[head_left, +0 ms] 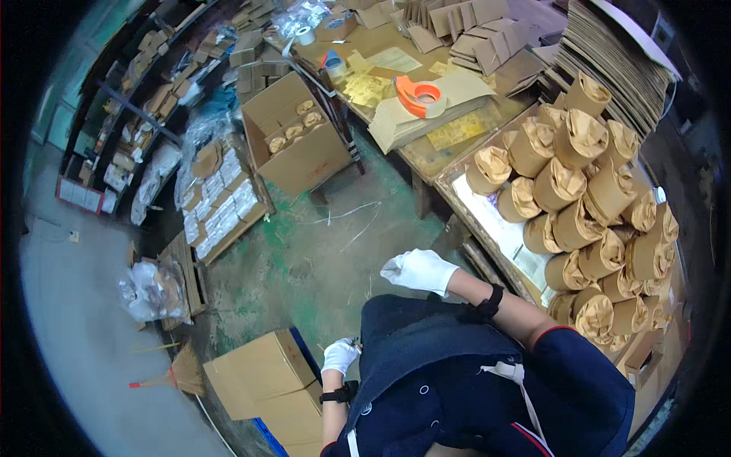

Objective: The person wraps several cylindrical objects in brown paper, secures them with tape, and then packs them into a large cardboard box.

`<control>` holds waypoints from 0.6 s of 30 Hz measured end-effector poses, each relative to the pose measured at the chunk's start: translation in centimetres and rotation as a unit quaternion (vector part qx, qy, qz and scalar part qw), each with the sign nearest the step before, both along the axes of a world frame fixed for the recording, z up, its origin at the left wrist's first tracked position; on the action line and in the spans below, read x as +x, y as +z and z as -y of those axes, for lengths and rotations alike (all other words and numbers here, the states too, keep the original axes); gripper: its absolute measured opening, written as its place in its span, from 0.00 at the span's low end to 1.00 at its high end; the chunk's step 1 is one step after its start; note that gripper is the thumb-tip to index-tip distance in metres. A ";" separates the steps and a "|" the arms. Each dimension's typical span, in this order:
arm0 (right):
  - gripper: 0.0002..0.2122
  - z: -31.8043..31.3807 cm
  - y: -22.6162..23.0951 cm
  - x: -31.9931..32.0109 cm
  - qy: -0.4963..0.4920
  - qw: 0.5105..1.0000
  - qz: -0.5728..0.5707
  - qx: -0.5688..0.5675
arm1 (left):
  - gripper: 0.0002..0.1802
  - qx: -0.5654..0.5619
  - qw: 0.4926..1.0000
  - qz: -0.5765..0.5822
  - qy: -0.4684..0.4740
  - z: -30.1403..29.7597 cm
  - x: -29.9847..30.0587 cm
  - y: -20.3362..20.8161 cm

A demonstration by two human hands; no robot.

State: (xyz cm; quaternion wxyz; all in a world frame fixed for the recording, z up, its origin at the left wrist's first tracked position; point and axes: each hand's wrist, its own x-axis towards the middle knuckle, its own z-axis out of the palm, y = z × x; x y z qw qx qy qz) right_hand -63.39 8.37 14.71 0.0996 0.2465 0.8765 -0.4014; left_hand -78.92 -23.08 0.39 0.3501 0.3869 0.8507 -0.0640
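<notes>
My right hand (419, 272), in a white glove, is held above the floor in front of the dark apron (426, 335). Its fingers are together and curled, and nothing shows in them. My left hand (341, 355), also white-gloved, is lower and to the left, beside the apron's edge. Its fingers are curled, and a small dark bit shows at their tips, too small to name. Closed cardboard boxes (263, 373) stand nearest my left hand. To the right of my right hand, several brown paper-wrapped round bundles (560, 186) are stacked on a table (491, 247).
An open carton (304, 164) with several paper-wrapped bundles inside stands ahead. On the far workbench (415, 156), an orange tape dispenser (420, 97) rests on cardboard sheets (464, 87). White packs (221, 202) lie on a pallet at left, near a broom (185, 369) and shelves (126, 107).
</notes>
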 end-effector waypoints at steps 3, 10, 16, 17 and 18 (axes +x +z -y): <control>0.20 -5.0 -0.5 -2.6 -0.069 0.996 -0.038 0.030 | 0.25 0.012 0.999 0.021 -0.034 -7.1 -5.7 -0.5; 0.15 -17.6 -2.6 -7.6 -0.371 0.905 -0.093 0.184 | 0.17 0.229 0.961 -0.034 -0.152 -27.5 -21.6 1.0; 0.11 -23.5 -1.5 -10.9 -0.466 0.801 -0.122 0.355 | 0.15 0.327 0.906 -0.077 -0.258 -46.7 -29.7 9.4; 0.13 -24.2 -1.2 -11.4 -0.475 0.783 -0.122 0.384 | 0.15 0.364 0.892 -0.075 -0.256 -49.8 -30.3 10.3; 0.14 -24.9 -1.0 -12.0 -0.481 0.764 -0.129 0.410 | 0.15 0.399 0.878 -0.079 -0.251 -52.5 -31.2 11.1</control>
